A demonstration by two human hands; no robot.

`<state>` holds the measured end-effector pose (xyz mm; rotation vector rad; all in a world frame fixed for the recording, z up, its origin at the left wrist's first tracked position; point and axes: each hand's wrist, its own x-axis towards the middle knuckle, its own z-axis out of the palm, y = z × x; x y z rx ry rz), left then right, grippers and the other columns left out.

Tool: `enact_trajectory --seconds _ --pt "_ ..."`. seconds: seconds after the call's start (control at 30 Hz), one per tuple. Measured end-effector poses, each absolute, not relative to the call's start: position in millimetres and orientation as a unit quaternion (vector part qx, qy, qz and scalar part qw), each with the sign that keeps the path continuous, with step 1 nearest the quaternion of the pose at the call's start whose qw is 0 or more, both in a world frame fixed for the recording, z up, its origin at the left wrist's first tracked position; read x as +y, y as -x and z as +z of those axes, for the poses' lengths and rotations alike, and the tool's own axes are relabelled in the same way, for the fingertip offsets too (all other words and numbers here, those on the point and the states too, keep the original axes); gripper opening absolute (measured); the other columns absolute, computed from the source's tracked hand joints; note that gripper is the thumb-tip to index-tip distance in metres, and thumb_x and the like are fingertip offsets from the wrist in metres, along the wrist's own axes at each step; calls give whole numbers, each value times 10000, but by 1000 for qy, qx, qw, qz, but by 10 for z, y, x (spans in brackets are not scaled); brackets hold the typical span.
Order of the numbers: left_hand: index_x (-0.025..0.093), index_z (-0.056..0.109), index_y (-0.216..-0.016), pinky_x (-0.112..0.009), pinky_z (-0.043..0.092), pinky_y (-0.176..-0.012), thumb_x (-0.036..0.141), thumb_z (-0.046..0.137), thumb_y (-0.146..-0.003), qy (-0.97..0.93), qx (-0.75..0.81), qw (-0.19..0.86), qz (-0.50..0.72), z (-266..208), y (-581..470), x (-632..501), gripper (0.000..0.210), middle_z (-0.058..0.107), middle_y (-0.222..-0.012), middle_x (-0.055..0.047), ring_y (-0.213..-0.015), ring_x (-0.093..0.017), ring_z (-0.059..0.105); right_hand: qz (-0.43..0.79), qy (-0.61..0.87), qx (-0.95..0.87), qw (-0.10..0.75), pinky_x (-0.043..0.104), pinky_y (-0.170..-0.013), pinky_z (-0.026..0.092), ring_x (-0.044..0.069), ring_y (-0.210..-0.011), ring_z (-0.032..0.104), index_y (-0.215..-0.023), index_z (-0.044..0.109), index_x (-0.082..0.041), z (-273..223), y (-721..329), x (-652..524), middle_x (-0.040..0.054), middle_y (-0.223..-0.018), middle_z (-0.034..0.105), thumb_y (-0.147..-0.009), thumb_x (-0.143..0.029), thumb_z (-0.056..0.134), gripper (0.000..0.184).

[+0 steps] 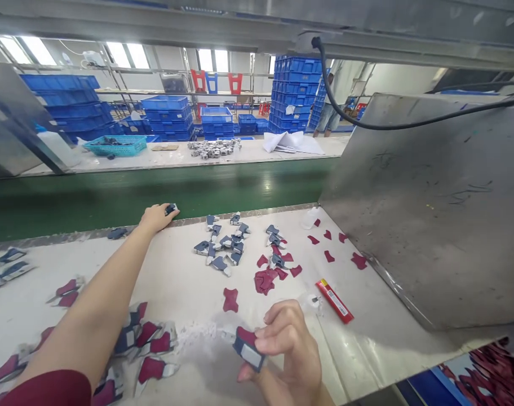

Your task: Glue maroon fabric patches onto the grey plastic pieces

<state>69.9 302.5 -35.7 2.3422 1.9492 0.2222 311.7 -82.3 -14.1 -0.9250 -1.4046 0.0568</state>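
My right hand (294,348) pinches a small dark blue-grey part with a maroon top and a pale side patch (249,348), held above the worktop. My left hand (156,217) reaches out to the green belt's near edge, its fingers closed around a dark grey and white part (171,209). In the middle of the worktop lies a loose group of grey-and-white parts (225,243). Maroon cut pieces (265,280) lie piled to its right, and a single maroon piece (230,300) is nearer me. Parts with maroon faces (152,369) sit below my left forearm.
A red tube-like packet (335,301) lies on the right, beside a metal panel (426,214). Across the green belt (240,183) stand a teal basket (115,145) and a heap of metallic parts (215,148). A black cable (345,115) hangs overhead. Another person stands in the background.
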Motion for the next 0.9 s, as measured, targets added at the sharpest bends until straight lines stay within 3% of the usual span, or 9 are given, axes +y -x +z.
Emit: enact_trajectory --seconds 0.13,0.23,0.43,0.53,0.7,0.8,0.9 --pt "116 677 -1103 -418 478 -885 475 517 -919 -754 653 20 69 -374 -732 3100 433 690 -1147 -178 -1094 -345 619 42 415 -620 664 397 -744 496 181 -738 574 -917 533 -207 -171 -3088 -790 15 -766 590 -903 -293 626 128" --pt "143 632 -1145 -471 471 -948 404 563 -939 -763 641 8 79 -346 -791 3021 340 646 -1208 -112 -1104 -263 611 72 426 -630 645 427 -849 490 211 -881 587 -953 526 -213 -175 -3093 -806 44 -880 634 -892 -206 605 100" --pt "151 598 -1193 -446 538 -873 336 587 -943 -812 572 46 105 -242 -1052 2605 311 633 -1191 -94 -1025 -230 639 162 415 -668 595 322 -729 498 185 -814 559 -1208 538 -213 -323 -2989 -895 38 -898 650 -843 -51 605 405" --pt "144 617 -1144 -433 538 -864 353 572 -950 -844 519 76 110 -140 -1180 2313 288 659 -1127 -82 -987 -214 652 203 420 -696 545 314 -740 503 187 -843 563 -1184 563 -194 -496 -2710 -883 60 -937 622 -834 -56 609 379" --pt "151 665 -1063 -393 512 -864 395 485 -959 -883 444 104 114 33 -1353 1804 321 717 -1060 -109 -990 -264 663 129 468 -745 458 312 -721 493 197 -860 550 -946 648 -199 -836 -2009 -757 47 -927 628 -789 -26 622 235" --pt "170 660 -1084 -380 509 -840 408 422 -953 -898 406 116 123 78 -1453 1501 361 718 -1091 -125 -1002 -292 658 101 455 -778 421 332 -757 509 215 -904 552 -962 653 -205 -900 -1817 -753 39 -935 642 -796 -167 708 180" --pt "180 646 -1096 -382 498 -862 369 442 -935 -911 369 134 127 43 -1531 1188 321 709 -1104 -129 -1020 -287 641 81 385 -816 423 430 -1016 437 226 -1050 542 -1160 608 -239 -834 -1969 -894 38 -1083 630 -833 -414 703 383"
